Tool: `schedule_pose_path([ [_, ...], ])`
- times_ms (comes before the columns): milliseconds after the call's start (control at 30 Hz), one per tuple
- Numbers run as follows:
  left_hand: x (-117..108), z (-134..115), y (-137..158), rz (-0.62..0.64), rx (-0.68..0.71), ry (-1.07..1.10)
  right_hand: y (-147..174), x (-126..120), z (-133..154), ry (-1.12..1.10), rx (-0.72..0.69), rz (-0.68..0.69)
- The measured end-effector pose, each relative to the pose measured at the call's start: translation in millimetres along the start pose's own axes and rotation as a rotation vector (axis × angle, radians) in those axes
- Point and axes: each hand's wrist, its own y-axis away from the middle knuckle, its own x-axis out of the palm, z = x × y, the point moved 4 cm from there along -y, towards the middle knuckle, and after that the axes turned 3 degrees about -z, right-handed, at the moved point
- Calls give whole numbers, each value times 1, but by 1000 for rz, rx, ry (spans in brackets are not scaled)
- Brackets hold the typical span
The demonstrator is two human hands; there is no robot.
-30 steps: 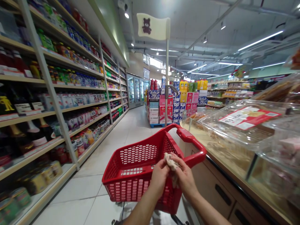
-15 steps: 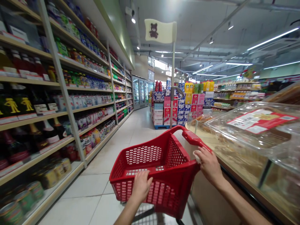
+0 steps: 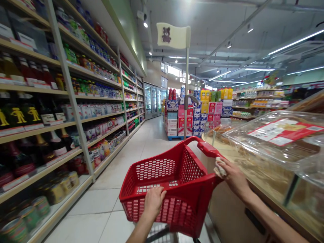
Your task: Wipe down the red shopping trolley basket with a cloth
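A red plastic shopping cart point(image 3: 192, 202) stands in front of me, turned sideways. Its basket holds nothing that I can see. My left hand point(image 3: 154, 200) is closed over the near rim of the basket, fingers curled to the inner side. In my right hand point(image 3: 234, 177) is a crumpled whitish cloth point(image 3: 220, 167), pressed at the near end of the cart's red handle point(image 3: 209, 149). Part of the cloth is hidden by the fingers. A pole rises beyond the cart with a cream flag point(image 3: 174, 35) showing a brown bear.
Shelves of bottles and cans point(image 3: 63, 184) line the left side. At my right is a counter with clear plastic food boxes point(image 3: 273, 135), close to my right arm. Stacked drink cartons point(image 3: 184, 121) stand ahead on a blue pallet. Tiled floor point(image 3: 101, 202) runs between.
My right hand has slid toward the near end of the handle, and more of the cloth shows. The fingers of my left hand have curled tighter on the rim.
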Motion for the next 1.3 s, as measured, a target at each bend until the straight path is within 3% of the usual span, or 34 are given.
schedule_pose_path([
  [100, 2, -10, 1, 11, -1, -3, 9, 31, 51, -22, -100, 176],
  [200, 3, -15, 3, 28, -8, -11, 18, 47, 87, 38, -201, 235],
  [367, 2, -18, 7, 46, -22, -32, 16, 32, 55, 45, -422, 306],
  [467, 2, -21, 8, 52, -26, -42, 14, 24, 29, 24, -480, 334],
  [567, 1, -21, 8, 56, -33, -47, 9, 17, 3, 35, -409, 248],
  [700, -1, -22, 6, 54, -55, -49, 3, 8, -25, 128, -175, 14],
  [800, 1, -28, 2, 52, -72, -49, 13, 23, 3, 135, -176, -5],
  [933, 3, -28, 4, 39, -64, -30, 27, 43, 55, 72, -375, 118],
  [1000, 1, -18, 9, 23, -44, -16, 23, 39, 48, 87, -370, 127],
  [1133, -4, 13, 22, 0, -54, -19, 13, 23, 14, 195, -141, -35],
  [1200, -4, 22, 25, 3, -75, -32, 20, 29, 27, 174, -137, -47],
  [1300, -3, 25, 21, 17, -92, -50, 36, 48, 74, 56, -316, 85],
])
